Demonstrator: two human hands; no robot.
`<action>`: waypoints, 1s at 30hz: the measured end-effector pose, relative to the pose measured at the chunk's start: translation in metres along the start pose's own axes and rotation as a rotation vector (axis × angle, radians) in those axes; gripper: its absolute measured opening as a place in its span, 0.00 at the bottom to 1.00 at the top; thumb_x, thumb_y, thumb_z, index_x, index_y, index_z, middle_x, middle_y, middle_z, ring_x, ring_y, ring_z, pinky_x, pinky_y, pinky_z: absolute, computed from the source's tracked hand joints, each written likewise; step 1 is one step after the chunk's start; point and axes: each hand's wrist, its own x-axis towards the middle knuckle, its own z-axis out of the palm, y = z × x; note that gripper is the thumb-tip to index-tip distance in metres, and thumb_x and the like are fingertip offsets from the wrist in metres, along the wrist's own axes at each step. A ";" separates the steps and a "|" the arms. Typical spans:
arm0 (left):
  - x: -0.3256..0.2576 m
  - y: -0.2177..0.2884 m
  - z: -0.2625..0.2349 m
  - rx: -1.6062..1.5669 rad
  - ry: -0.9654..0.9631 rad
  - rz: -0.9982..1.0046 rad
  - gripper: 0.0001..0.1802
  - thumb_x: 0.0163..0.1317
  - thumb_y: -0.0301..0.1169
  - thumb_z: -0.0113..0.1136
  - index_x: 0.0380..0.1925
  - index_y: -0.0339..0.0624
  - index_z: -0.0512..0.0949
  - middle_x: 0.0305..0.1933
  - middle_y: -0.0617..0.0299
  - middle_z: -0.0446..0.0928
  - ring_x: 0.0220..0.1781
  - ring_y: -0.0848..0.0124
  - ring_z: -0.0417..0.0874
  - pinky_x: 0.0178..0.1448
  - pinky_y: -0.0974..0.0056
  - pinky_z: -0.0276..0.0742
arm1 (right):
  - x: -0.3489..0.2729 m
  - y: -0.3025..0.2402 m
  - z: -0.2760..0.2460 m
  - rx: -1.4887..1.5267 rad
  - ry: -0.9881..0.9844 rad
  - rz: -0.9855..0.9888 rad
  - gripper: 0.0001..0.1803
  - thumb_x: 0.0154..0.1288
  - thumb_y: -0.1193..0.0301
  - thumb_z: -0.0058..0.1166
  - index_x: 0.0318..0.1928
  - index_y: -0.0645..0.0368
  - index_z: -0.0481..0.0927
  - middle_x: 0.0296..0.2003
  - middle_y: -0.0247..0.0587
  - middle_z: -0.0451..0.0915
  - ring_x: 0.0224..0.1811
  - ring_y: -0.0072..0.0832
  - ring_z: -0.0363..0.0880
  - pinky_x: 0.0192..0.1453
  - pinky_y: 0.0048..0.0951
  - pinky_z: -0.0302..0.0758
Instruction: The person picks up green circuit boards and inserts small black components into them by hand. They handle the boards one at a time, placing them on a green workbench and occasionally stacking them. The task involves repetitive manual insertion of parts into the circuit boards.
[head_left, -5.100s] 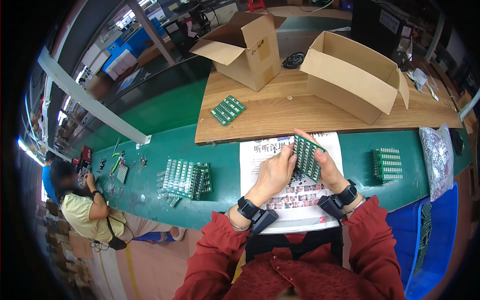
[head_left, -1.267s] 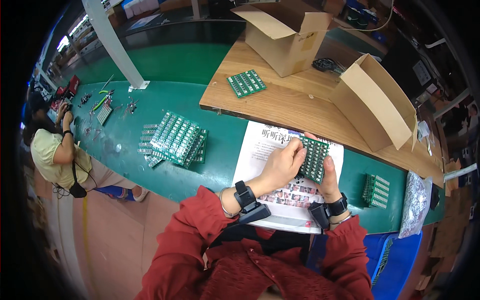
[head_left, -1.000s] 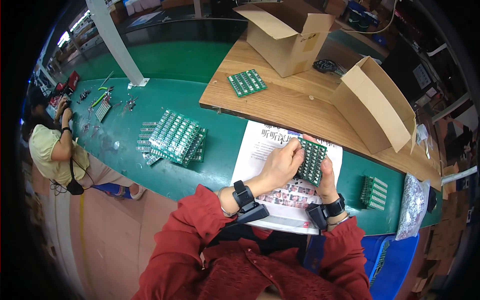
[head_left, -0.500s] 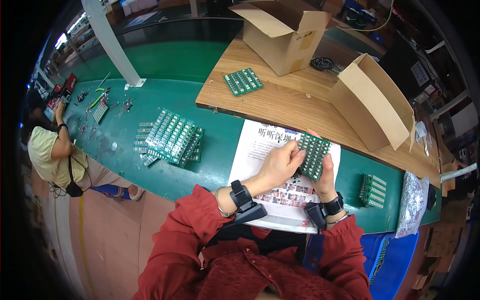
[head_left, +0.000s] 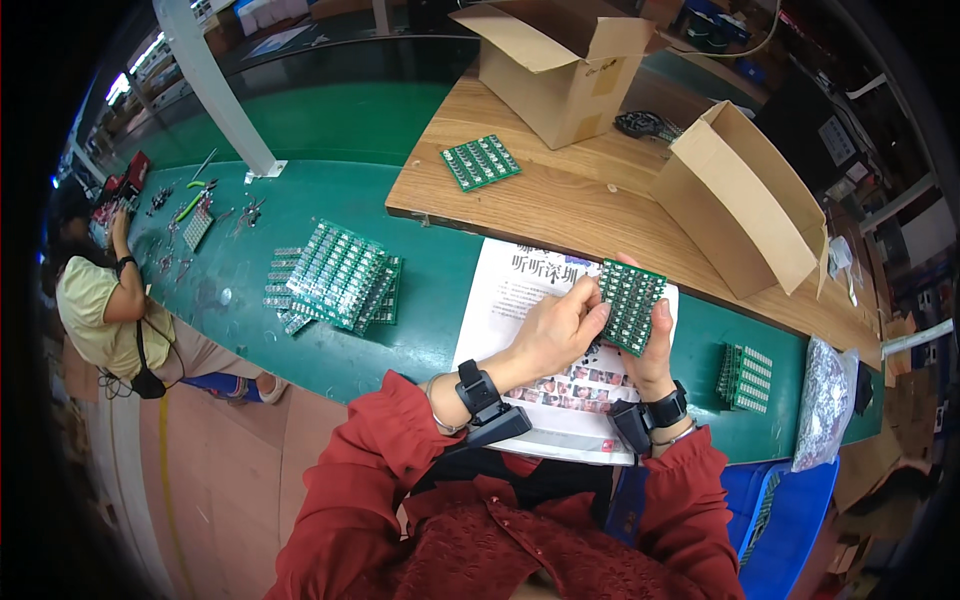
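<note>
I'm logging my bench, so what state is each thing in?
Held circuit board, component side showing
Left hand, curled at held circuit board
Right hand, gripping held circuit board
Newspaper, spread flat
Left cardboard box, open
Right cardboard box, open
Lone circuit board, lying flat
Left board pile, stacked unevenly
Right board stack, stacked
Clear plastic bag, filled
Blue bin, open, partly hidden

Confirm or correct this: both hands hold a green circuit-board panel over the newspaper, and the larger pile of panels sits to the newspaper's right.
Wrong side: the head view shows the larger pile of panels to the left of the newspaper, not its right. The left hand and right hand hold a green circuit-board panel over it.
</note>
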 end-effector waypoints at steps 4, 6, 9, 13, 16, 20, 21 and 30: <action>-0.001 -0.003 0.003 0.237 -0.032 0.031 0.07 0.65 0.32 0.50 0.37 0.41 0.68 0.20 0.54 0.75 0.22 0.58 0.79 0.27 0.59 0.70 | 0.000 0.003 -0.002 -0.049 -0.006 0.011 0.46 0.61 0.38 0.40 0.66 0.63 0.57 0.51 0.46 0.75 0.52 0.31 0.76 0.59 0.33 0.71; -0.001 -0.002 0.003 0.146 -0.024 0.034 0.07 0.66 0.32 0.49 0.37 0.41 0.68 0.20 0.53 0.75 0.22 0.57 0.78 0.26 0.59 0.69 | 0.001 0.005 -0.004 -0.074 -0.004 -0.009 0.45 0.61 0.39 0.40 0.66 0.63 0.57 0.51 0.46 0.75 0.52 0.31 0.76 0.59 0.33 0.72; 0.000 -0.006 0.004 -0.027 0.029 0.071 0.07 0.66 0.32 0.49 0.37 0.40 0.67 0.19 0.53 0.73 0.21 0.56 0.77 0.26 0.59 0.68 | 0.000 -0.001 0.002 0.036 0.045 0.008 0.45 0.61 0.39 0.40 0.66 0.63 0.57 0.50 0.46 0.75 0.51 0.31 0.76 0.57 0.33 0.73; -0.001 0.009 -0.005 -0.022 -0.130 -0.115 0.07 0.67 0.32 0.48 0.35 0.39 0.68 0.20 0.52 0.72 0.21 0.59 0.75 0.27 0.60 0.68 | 0.002 0.001 -0.001 0.007 0.051 0.004 0.47 0.59 0.37 0.42 0.66 0.63 0.57 0.50 0.47 0.75 0.51 0.32 0.76 0.57 0.32 0.74; 0.001 0.006 0.001 -0.001 -0.004 -0.030 0.07 0.66 0.31 0.49 0.33 0.40 0.67 0.20 0.54 0.72 0.20 0.65 0.72 0.27 0.62 0.67 | 0.002 0.006 -0.007 -0.097 -0.029 -0.031 0.47 0.59 0.38 0.42 0.66 0.63 0.56 0.51 0.46 0.74 0.52 0.31 0.75 0.58 0.31 0.72; 0.001 -0.007 0.005 -0.030 0.031 0.018 0.07 0.66 0.32 0.50 0.33 0.40 0.67 0.19 0.55 0.72 0.19 0.63 0.73 0.26 0.61 0.67 | 0.001 0.009 -0.009 -0.120 -0.019 -0.013 0.48 0.60 0.37 0.41 0.66 0.63 0.56 0.51 0.45 0.74 0.53 0.28 0.75 0.59 0.30 0.71; 0.001 -0.008 0.005 -0.063 0.053 0.033 0.08 0.66 0.32 0.50 0.33 0.40 0.67 0.19 0.55 0.72 0.19 0.61 0.73 0.26 0.61 0.67 | 0.000 0.005 -0.002 -0.056 0.014 -0.011 0.45 0.60 0.40 0.42 0.65 0.65 0.58 0.51 0.45 0.74 0.52 0.28 0.74 0.58 0.28 0.70; -0.001 0.001 0.003 0.159 -0.064 0.045 0.07 0.67 0.32 0.49 0.34 0.39 0.67 0.19 0.53 0.73 0.24 0.51 0.78 0.27 0.55 0.70 | 0.001 0.004 -0.002 0.032 0.040 -0.014 0.43 0.62 0.41 0.40 0.66 0.62 0.57 0.51 0.45 0.75 0.51 0.29 0.76 0.57 0.31 0.73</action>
